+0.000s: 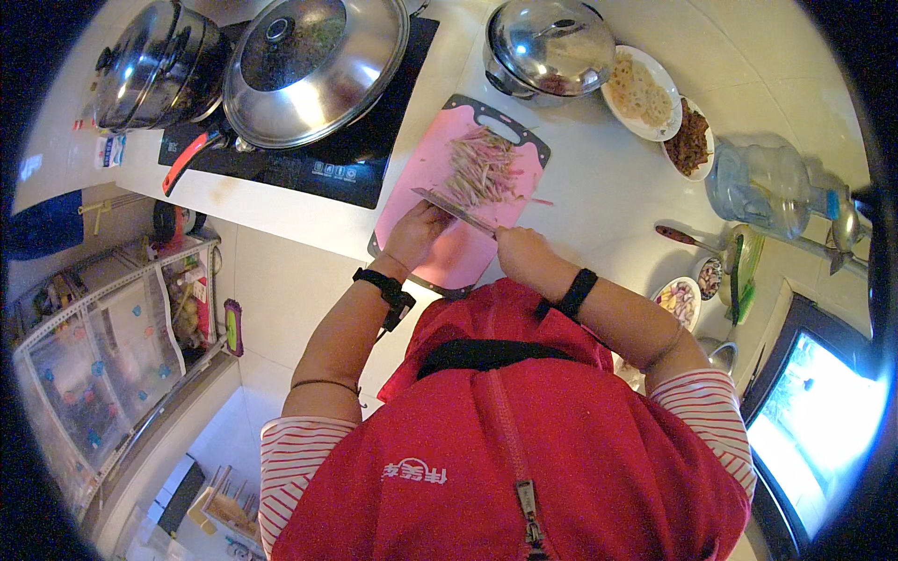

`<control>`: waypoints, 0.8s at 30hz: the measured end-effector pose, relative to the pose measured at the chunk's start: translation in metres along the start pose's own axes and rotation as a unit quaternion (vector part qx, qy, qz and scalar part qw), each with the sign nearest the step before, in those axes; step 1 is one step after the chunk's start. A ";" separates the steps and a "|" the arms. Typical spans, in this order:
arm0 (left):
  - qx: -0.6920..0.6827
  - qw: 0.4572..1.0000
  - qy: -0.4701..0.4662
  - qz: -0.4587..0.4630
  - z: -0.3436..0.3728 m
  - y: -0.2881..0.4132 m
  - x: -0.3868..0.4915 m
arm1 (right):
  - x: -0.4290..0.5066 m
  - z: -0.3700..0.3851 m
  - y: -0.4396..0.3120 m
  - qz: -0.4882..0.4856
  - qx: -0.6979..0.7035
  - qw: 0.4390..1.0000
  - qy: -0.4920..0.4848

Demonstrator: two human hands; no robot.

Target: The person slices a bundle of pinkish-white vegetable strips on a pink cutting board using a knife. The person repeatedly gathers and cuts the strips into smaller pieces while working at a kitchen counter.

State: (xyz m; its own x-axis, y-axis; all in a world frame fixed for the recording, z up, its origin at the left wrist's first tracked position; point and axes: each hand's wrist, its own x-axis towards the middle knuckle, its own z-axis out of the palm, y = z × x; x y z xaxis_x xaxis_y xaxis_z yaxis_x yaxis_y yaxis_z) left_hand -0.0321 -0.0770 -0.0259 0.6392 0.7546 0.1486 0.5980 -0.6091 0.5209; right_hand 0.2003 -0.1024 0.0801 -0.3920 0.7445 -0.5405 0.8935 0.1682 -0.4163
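My right hand [526, 256] is closed around the handle of a kitchen knife [459, 212], whose blade reaches left across a pink cutting board [449, 256] with dark ends. On the near side of the blade, my left hand [419, 231] rests on the board with its fingers bent at the blade; whether something lies under them is hidden. Beyond the knife lies a heap of thin cut vegetable strips [480, 168], pale with pinkish parts. A few strips lie at the board's right edge.
Left of the board, a lidded wok [316, 105] with a red-tipped handle [186, 163] and a dark pot [158, 77] stand by the black cooktop [344, 175]. Rightward are a domed-lid pan [551, 56], a plate of lotus root slices [638, 95], a bowl of brown food [687, 140] and a plastic jug [761, 186].
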 end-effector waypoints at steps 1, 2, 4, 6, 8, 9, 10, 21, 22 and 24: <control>-0.022 1.000 -0.002 -0.011 0.000 -0.001 -0.001 | -0.002 0.000 0.001 0.000 -0.003 1.000 -0.006; -0.044 0.999 -0.004 -0.023 0.001 -0.001 -0.002 | -0.003 -0.001 0.000 -0.001 -0.007 1.000 -0.013; 0.002 1.000 0.000 0.019 0.004 -0.004 -0.003 | -0.005 -0.001 0.000 0.009 0.005 1.000 -0.009; -0.166 0.985 0.025 -0.047 0.011 -0.005 -0.002 | -0.005 -0.001 -0.001 0.016 0.010 1.000 -0.012; -0.425 0.888 0.037 -0.169 0.018 -0.003 0.001 | -0.003 -0.002 -0.001 0.017 0.005 1.000 -0.021; -0.444 0.876 0.053 -0.182 0.020 -0.002 0.002 | -0.002 -0.002 -0.002 0.000 0.016 1.000 -0.013; -0.365 0.918 0.041 -0.152 0.018 -0.003 0.001 | 0.000 -0.002 -0.003 -0.021 0.024 0.999 -0.004; -0.017 1.000 0.024 -0.004 -0.017 0.014 0.011 | 0.044 0.023 -0.009 -0.020 0.029 0.999 0.037; -0.046 0.998 0.023 -0.033 -0.017 0.015 0.011 | 0.051 0.028 -0.008 -0.027 0.029 0.998 0.052; -0.058 0.998 0.019 -0.034 -0.017 0.014 0.011 | 0.064 0.031 -0.005 -0.026 0.024 0.997 0.063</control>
State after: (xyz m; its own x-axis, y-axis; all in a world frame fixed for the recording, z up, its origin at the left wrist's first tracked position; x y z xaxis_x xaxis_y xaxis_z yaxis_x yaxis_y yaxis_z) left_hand -0.0247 -0.0731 -0.0023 0.5786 0.8035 0.1401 0.5782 -0.5252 0.6244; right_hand 0.1639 -0.0754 0.0253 -0.4037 0.8110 -0.4235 0.8607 0.1796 -0.4765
